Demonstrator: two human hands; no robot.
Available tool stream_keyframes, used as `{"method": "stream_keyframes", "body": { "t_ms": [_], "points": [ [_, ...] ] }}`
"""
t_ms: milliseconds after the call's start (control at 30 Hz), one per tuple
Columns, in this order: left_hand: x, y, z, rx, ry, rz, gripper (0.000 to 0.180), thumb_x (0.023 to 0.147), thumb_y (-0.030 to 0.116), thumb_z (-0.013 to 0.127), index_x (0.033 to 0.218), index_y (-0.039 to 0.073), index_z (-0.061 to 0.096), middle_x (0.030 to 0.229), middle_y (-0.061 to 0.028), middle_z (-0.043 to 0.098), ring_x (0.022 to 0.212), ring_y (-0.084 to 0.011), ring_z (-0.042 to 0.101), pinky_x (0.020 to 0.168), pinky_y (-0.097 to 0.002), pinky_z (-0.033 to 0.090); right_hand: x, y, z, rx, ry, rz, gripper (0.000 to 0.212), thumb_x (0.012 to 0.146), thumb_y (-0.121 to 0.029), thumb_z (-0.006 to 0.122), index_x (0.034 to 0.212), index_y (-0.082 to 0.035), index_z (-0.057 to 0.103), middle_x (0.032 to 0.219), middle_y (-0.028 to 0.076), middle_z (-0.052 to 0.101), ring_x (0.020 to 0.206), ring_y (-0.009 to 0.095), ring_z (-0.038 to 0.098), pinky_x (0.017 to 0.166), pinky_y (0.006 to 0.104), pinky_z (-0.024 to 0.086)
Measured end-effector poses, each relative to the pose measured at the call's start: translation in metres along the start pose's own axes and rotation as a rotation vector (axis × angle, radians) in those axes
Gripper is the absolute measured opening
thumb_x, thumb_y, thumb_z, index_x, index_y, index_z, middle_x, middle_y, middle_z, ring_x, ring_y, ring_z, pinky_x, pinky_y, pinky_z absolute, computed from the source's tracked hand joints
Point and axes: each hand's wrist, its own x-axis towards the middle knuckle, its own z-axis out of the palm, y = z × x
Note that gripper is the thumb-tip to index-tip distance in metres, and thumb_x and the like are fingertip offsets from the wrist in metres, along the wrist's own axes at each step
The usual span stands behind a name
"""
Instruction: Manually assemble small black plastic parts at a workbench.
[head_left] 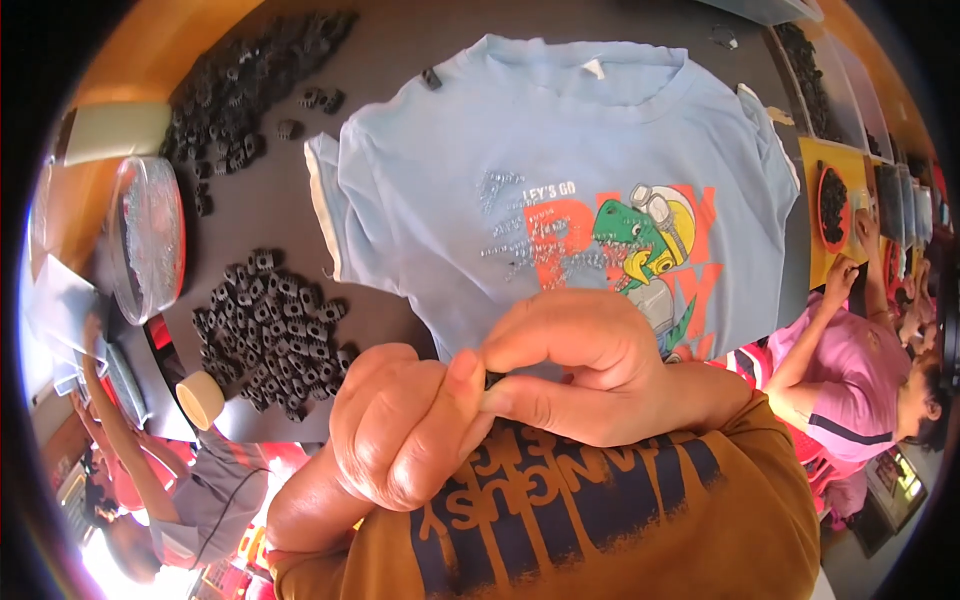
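My left hand (pixel 405 430) and my right hand (pixel 585 375) meet just in front of my body, above the near edge of the table. Fingertips of both pinch a small black plastic part (pixel 493 380), of which only a dark sliver shows between them. Beyond the hands a light blue T-shirt (pixel 420 190) with a printed dinosaur lies spread on the table. Many tiny shiny metal pieces (pixel 535 245) are scattered over its front. A single black part (pixel 431 78) rests at the shirt's far left shoulder.
Left of the shirt are a near pile of black parts (pixel 265 330) and a larger far pile (pixel 235 95). A clear round tub (pixel 148 240) and a cream cup (pixel 200 400) stand at the left edge. Co-workers sit on both sides; a red bowl (pixel 832 205) is at right.
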Motion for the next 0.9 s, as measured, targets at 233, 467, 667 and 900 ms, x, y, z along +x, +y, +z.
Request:
{"method": "stream_keyframes", "body": {
  "t_ms": [233,467,667,900],
  "points": [
    [0.027,-0.015,-0.008,-0.139,-0.030,-0.198,0.041,0.060,0.003,0.075,0.098,-0.003,0.060,0.072,-0.0081,0.056,0.053,-0.0211,0.055,0.049,-0.0310,0.045,0.001,-0.008,-0.004,0.137,-0.009,0.127,0.020,0.089,-0.011,0.062,0.105,0.001,0.060,0.089,0.007,0.062,0.082,0.015,0.061,0.070,0.0266,0.046],
    [0.103,-0.063,0.008,-0.402,-0.172,-0.542,0.035,0.071,-0.002,0.068,0.105,-0.001,0.060,0.074,-0.0038,0.054,0.065,-0.0125,0.052,0.065,-0.0247,0.045,-0.003,-0.015,-0.007,0.125,-0.042,0.109,0.024,0.091,-0.010,0.059,0.112,0.002,0.058,0.098,0.009,0.064,0.092,0.017,0.062,0.078,0.0282,0.047],
    [0.230,-0.087,0.051,-0.599,-0.119,-0.659,0.042,0.081,0.015,0.062,0.117,-0.005,0.056,0.075,-0.0039,0.058,0.067,-0.0078,0.054,0.063,-0.0216,0.044,0.003,-0.010,-0.009,0.022,-0.114,0.128,0.021,0.092,-0.015,0.059,0.108,0.000,0.060,0.095,0.008,0.065,0.091,0.018,0.063,0.079,0.0286,0.048],
    [0.237,-0.097,0.092,-0.294,-0.139,-0.422,0.050,0.083,0.022,0.057,0.123,-0.008,0.048,0.081,-0.0062,0.064,0.070,-0.0113,0.059,0.069,-0.0250,0.048,0.005,-0.015,-0.014,-0.012,-0.165,0.144,0.018,0.088,-0.008,0.062,0.103,0.000,0.063,0.093,0.009,0.066,0.086,0.020,0.064,0.074,0.0297,0.047]
  ]
}}
